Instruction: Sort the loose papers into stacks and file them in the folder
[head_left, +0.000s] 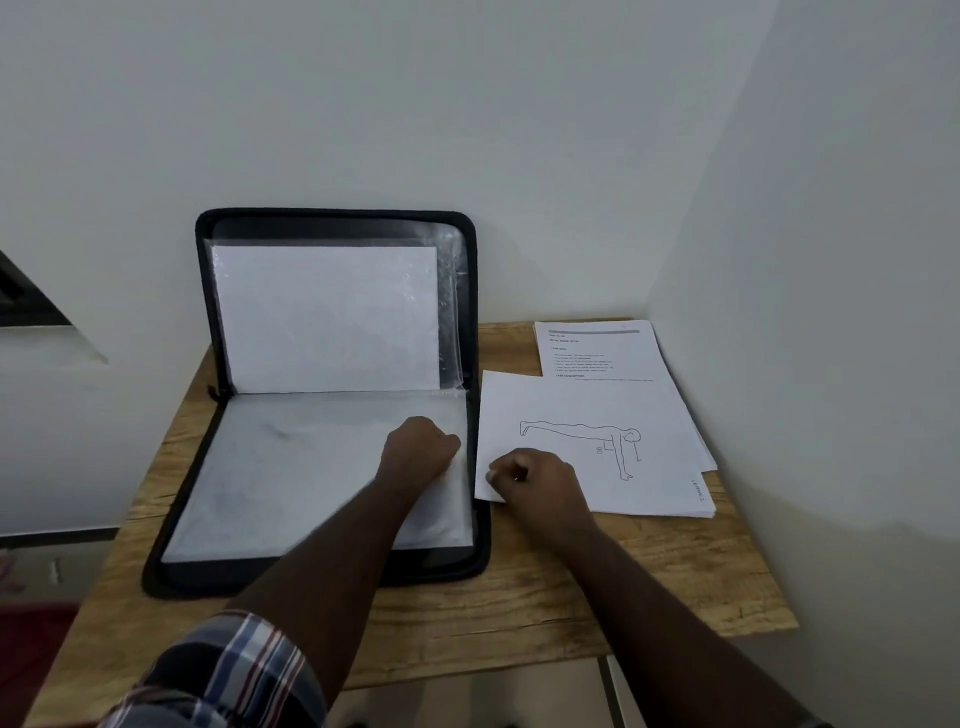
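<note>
1. The tabletop (545, 587) sits in a wall corner, so I keep everything close to the back and right edges.
2. The folder (332, 395) lies open toward the left edge, its lid propped against the back wall so both plastic sleeves face me. A blank sheet already fills the upright sleeve.
3. The loose papers (597, 415) are stacked near the right back corner, just beside the folder. The top sheet shows a push-up drawing, a text page under it.
4. My left hand (418, 449), fingers curled, seems to grip the lower sleeve's right edge, I judge to hold it open.
5. My right hand (535, 480) pinches the top sheet's near left corner, ready to lift it across.
</note>
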